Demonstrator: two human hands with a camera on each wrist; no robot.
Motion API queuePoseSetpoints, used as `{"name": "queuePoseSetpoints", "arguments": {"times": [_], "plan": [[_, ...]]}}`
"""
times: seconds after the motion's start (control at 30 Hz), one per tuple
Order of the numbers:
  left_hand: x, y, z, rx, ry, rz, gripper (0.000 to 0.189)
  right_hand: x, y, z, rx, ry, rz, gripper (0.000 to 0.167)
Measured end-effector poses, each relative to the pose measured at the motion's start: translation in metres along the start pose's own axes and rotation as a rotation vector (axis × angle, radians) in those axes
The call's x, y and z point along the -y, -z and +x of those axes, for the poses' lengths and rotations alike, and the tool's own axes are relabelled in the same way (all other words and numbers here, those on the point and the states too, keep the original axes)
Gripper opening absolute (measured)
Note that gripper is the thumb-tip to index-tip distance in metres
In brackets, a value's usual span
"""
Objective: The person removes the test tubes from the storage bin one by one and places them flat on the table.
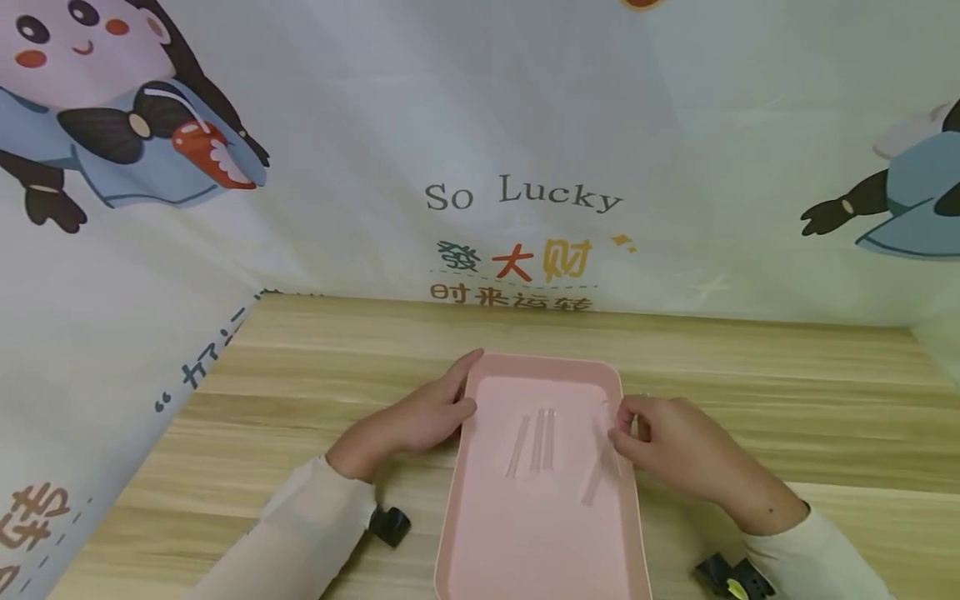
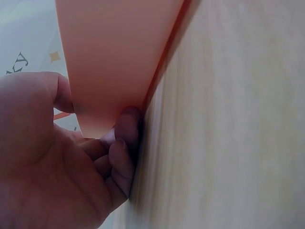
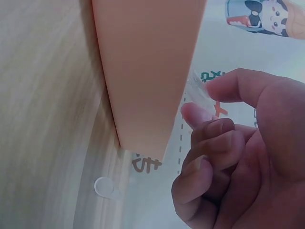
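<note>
A pink tray (image 1: 540,542) lies on the wooden table, its long sides pointing away from me. My left hand (image 1: 431,412) grips its far left side, the thumb at the rim and the fingers curled low against the wall, as the left wrist view (image 2: 102,102) of the tray shows. Over the right rim, my right hand (image 1: 671,437) pinches a slim clear tube (image 1: 592,483) between thumb and forefinger; it slants down over the tray floor. In the right wrist view the other fingers are curled. Three similar clear tubes (image 1: 537,442) lie side by side inside the tray.
Another clear piece with a round end (image 3: 105,187) is on the table beyond the tray's far right corner. A printed cloth (image 1: 525,125) rises behind the table (image 1: 337,333) and along its left side. Black wrist devices (image 1: 390,527) sit below both sleeves.
</note>
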State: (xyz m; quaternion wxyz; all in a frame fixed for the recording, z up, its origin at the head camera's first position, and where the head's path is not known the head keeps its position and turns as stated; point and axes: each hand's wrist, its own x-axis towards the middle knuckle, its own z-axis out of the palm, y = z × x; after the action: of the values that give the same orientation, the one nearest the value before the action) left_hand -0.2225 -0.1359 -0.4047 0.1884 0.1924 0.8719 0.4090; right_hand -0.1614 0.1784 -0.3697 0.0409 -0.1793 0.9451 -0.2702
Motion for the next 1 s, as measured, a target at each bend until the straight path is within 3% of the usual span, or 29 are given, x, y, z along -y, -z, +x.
{"name": "queuePoseSetpoints", "arguments": {"times": [0.4, 0.67, 1.0], "plan": [[-0.001, 0.001, 0.001, -0.006, 0.008, 0.012, 0.070, 0.000, 0.008, 0.000, -0.043, -0.023, 0.017, 0.011], [-0.001, 0.001, -0.001, 0.005, 0.003, 0.004, 0.071, -0.003, 0.011, 0.001, -0.024, -0.055, 0.013, 0.012], [-0.002, 0.001, -0.001, 0.003, -0.004, 0.013, 0.070, -0.020, 0.017, 0.002, -0.048, -0.085, 0.000, 0.015]]}}
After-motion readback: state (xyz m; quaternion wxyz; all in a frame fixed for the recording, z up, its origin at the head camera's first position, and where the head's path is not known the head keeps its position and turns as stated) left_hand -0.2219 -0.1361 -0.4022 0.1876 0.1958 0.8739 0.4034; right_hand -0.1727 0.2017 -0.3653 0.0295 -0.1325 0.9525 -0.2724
